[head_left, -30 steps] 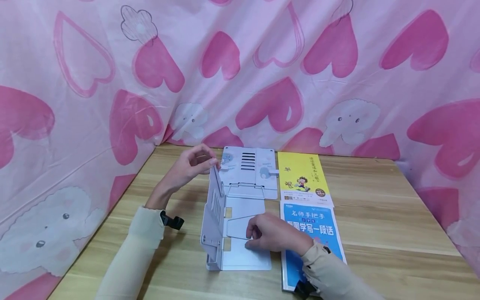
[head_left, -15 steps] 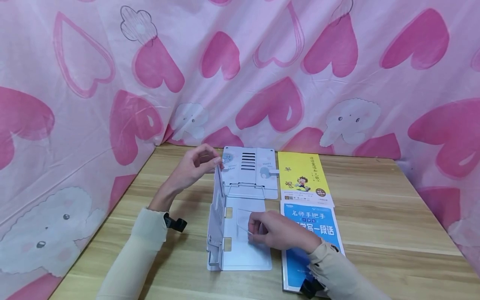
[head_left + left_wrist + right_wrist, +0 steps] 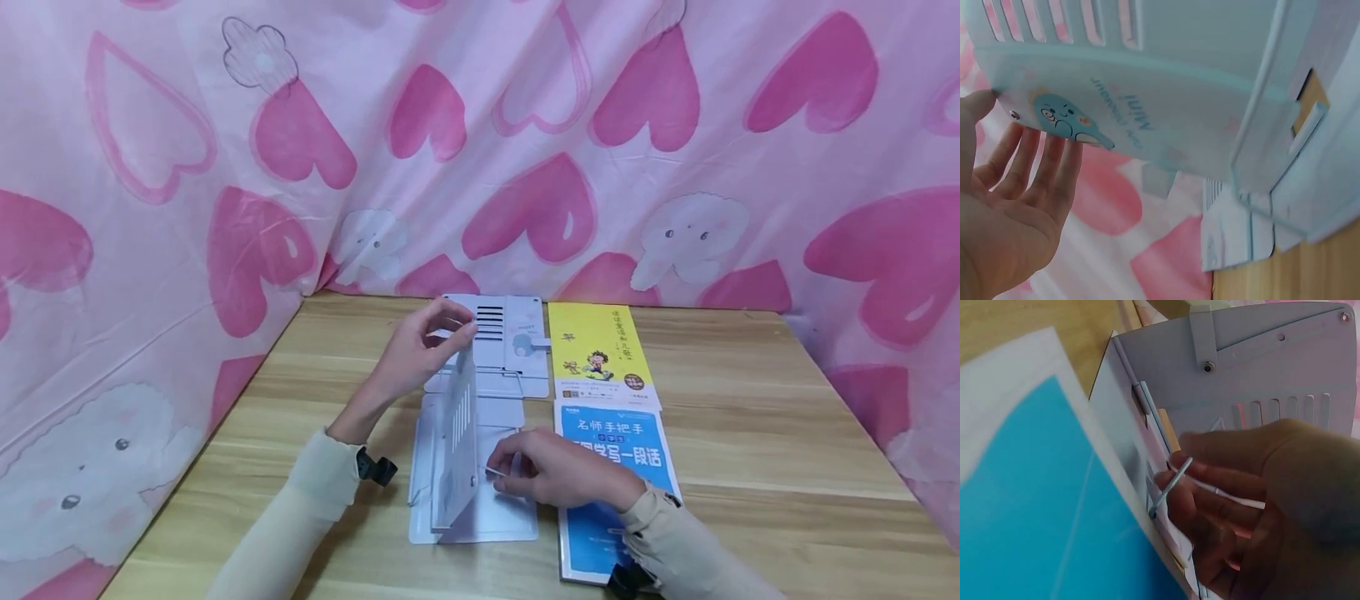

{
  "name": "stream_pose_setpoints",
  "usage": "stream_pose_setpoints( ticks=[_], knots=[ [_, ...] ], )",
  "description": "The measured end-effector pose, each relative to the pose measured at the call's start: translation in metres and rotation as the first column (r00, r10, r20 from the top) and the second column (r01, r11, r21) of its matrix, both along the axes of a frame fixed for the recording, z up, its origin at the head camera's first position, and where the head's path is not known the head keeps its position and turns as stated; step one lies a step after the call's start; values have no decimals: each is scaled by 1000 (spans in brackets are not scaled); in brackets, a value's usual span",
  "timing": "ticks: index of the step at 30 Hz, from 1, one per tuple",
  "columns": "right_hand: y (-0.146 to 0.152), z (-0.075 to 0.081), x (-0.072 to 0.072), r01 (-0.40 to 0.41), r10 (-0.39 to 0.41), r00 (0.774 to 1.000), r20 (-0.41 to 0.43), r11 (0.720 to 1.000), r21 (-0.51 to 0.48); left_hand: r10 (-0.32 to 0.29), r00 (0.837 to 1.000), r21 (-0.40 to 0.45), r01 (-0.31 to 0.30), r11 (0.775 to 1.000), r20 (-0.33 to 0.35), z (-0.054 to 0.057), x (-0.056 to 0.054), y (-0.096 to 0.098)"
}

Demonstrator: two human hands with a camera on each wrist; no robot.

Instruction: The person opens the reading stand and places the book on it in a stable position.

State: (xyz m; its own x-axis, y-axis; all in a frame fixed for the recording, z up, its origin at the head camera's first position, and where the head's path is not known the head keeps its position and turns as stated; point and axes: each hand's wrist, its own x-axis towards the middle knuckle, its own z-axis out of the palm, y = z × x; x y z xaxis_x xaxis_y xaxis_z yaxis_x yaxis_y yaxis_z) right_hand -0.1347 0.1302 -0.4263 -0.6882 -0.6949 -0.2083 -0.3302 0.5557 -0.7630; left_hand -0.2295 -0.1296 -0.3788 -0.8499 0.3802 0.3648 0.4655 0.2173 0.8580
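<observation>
A pale metal book stand has its slotted back panel (image 3: 459, 433) raised over its flat base plate (image 3: 502, 523). My left hand (image 3: 420, 346) pinches the panel's top corner between thumb and fingers. A blue cartoon dinosaur (image 3: 1063, 115) shows on the panel's face in the left wrist view. My right hand (image 3: 558, 471) is low over the base, fingers curled round the thin wire support (image 3: 1169, 487), which stands raised from the plate. Another wire bar (image 3: 1260, 94) crosses the panel's front. Part of the base is hidden behind the panel.
A second pale stand (image 3: 531, 312) lies flat behind, close to the pink curtain (image 3: 360, 133). To the right lie a yellow book (image 3: 585, 333) and a blue book (image 3: 585, 542), the blue one partly under my right forearm. The wooden table (image 3: 750, 467) extends rightward.
My left hand has swung the panel to the right, from leaning left to past upright over the base. My right hand has lifted the wire support off the base plate.
</observation>
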Motion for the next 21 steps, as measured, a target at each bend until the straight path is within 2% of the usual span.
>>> stream_pose_setpoints(
  ticks=[4,8,13,17,21],
  knots=[
    [10,-3,1,-27,28,999,19,999,-38,-20,1000,-44,20,999,-7,-6,2,8],
    [23,0,2,-8,11,999,34,996,-92,-43,999,-81,41,996,-15,-11,0,7],
    [34,16,3,59,-70,996,-60,983,-172,-73,997,-145,76,986,23,-17,-8,-6],
    [35,32,11,110,-159,976,-151,950,-291,-99,992,-205,115,972,84,-25,-16,-17],
    [29,43,24,91,-185,965,-185,899,-428,-119,986,-238,144,961,113,-32,-23,-21]
  ],
)
